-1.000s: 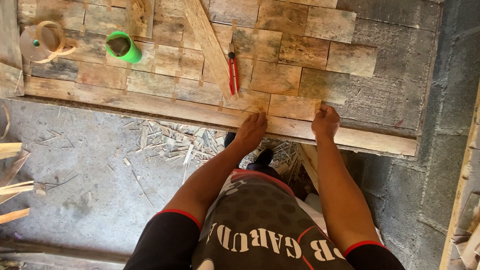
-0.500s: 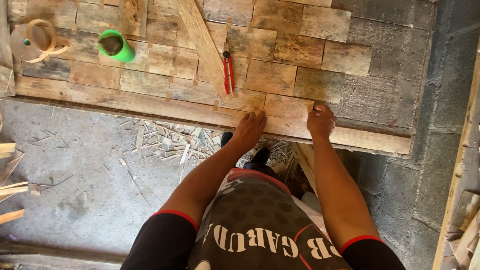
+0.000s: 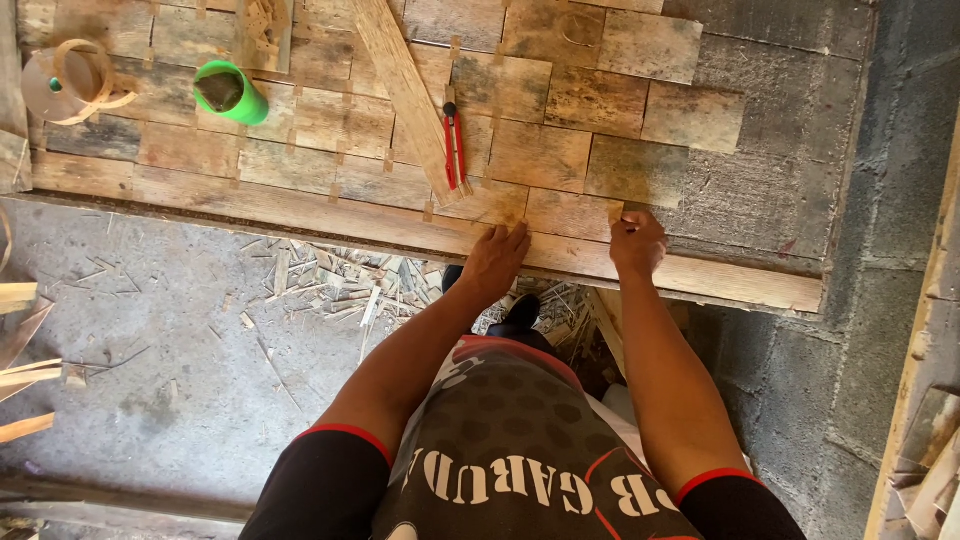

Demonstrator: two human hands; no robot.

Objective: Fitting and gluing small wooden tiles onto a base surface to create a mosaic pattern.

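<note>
Looking down at a wooden worktable (image 3: 300,205) covered with rows of flat rectangular wood tiles set like brickwork. Pressing down with the left hand (image 3: 495,262), fingers spread and lying flat, on the wood tile (image 3: 570,213) at the table's near edge, fingertips reaching onto the tile's left end. Gripping with the right hand (image 3: 638,245), fingers curled in and pinching at that same tile's right end, right where the tiled rows stop and the bare grey board (image 3: 760,200) takes over toward the right edge – whether anything small is sitting between those fingertips, impossible to tell. Resting just beyond the left hand, a red-handled utility knife (image 3: 453,148), lying beside a long bare wooden slat (image 3: 405,90) running diagonally from the far edge toward the hands. Standing near the far left corner, a green cup (image 3: 230,92) with dark contents, and further left – at the corner itself – a round roll of pale strapping (image 3: 72,82). Lying scattered on the concrete floor (image 3: 150,400) under the near edge, a heap of wood shavings and splinters (image 3: 340,280). Leaning at the floor's left side, a few offcut sticks (image 3: 25,370).
</note>
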